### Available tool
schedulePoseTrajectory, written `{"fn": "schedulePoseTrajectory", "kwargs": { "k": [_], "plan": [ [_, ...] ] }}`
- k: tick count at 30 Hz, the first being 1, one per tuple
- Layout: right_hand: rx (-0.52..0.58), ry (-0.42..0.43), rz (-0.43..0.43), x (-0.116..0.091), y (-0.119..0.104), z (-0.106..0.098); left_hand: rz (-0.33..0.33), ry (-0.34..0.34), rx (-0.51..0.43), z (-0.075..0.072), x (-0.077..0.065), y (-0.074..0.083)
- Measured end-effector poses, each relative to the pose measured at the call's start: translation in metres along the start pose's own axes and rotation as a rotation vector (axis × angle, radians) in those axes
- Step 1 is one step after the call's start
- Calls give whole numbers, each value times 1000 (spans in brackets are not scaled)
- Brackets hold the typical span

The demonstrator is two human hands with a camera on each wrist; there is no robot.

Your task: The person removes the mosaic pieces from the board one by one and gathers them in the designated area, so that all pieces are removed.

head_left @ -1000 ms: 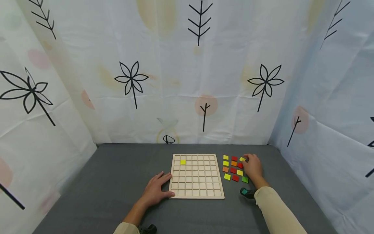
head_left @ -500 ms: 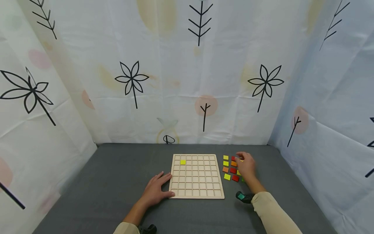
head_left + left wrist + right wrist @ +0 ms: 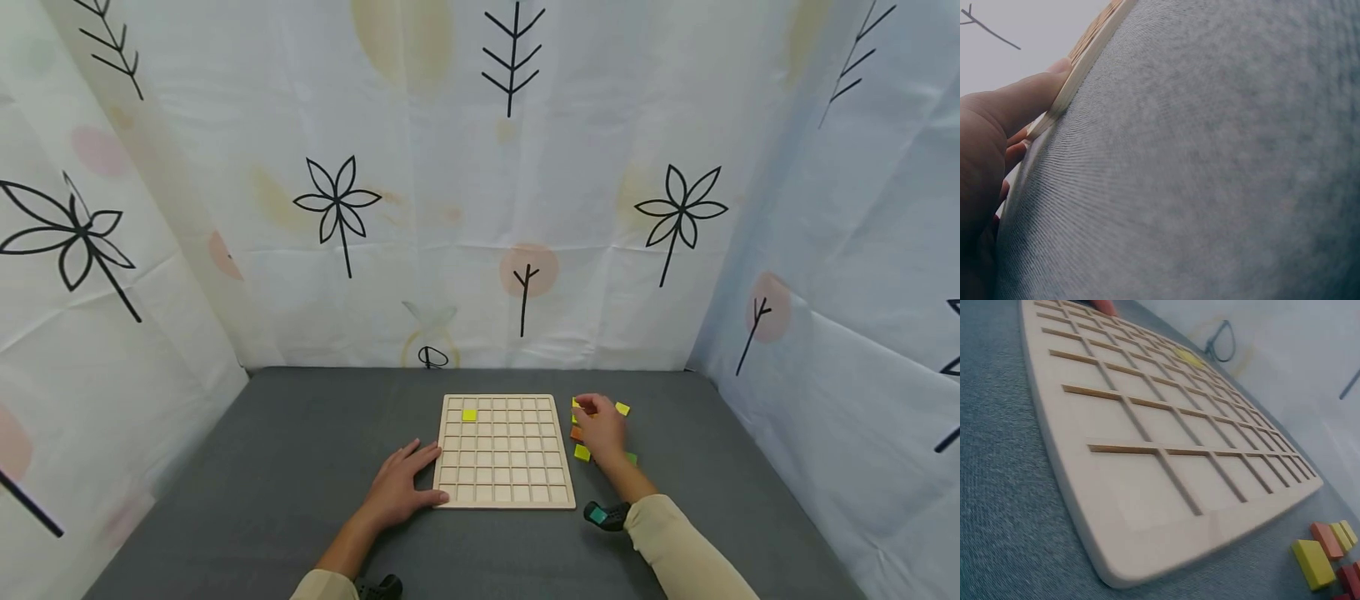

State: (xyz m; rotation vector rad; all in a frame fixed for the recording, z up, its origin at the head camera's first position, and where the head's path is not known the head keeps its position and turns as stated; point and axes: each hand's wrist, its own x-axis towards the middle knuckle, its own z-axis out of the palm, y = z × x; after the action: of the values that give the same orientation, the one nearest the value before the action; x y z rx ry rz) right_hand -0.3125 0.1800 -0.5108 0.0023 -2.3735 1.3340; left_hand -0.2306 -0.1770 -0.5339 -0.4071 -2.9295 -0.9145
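Note:
A pale wooden grid board (image 3: 504,471) lies on the grey table, with a yellow tile (image 3: 469,415) in one cell of its second row. My left hand (image 3: 401,487) rests at the board's left edge, fingers fairly straight, thumb (image 3: 1050,87) against the near corner. Right of the board my right hand (image 3: 604,429) is over the loose tiles, thumb and forefinger at the yellow ones in the left column. Whether it pinches one is unclear. Around it show an orange tile (image 3: 577,433), yellow tiles (image 3: 582,452) and part of a green tile (image 3: 633,458); the hand covers others.
Red tiles (image 3: 1350,582) show at the lower right of the right wrist view. Dark wrist devices (image 3: 606,516) are strapped below both hands. White printed cloth (image 3: 450,208) encloses the grey table (image 3: 315,433) at the back and sides.
My right hand has moved left across the tiles, from the yellow one at the far right to the column nearest the board. My left hand and the board have stayed put.

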Motion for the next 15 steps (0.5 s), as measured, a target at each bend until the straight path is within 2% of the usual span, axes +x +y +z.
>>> {"fn": "schedulePoseTrajectory", "kwargs": {
  "k": [7, 15],
  "plan": [
    [17, -19, -80, -5, -7, 17, 5, 7, -4, 0, -1, 1],
    [41, -91, -111, -8, -18, 31, 11, 5, -7, -1, -2, 2]
  ]
}}
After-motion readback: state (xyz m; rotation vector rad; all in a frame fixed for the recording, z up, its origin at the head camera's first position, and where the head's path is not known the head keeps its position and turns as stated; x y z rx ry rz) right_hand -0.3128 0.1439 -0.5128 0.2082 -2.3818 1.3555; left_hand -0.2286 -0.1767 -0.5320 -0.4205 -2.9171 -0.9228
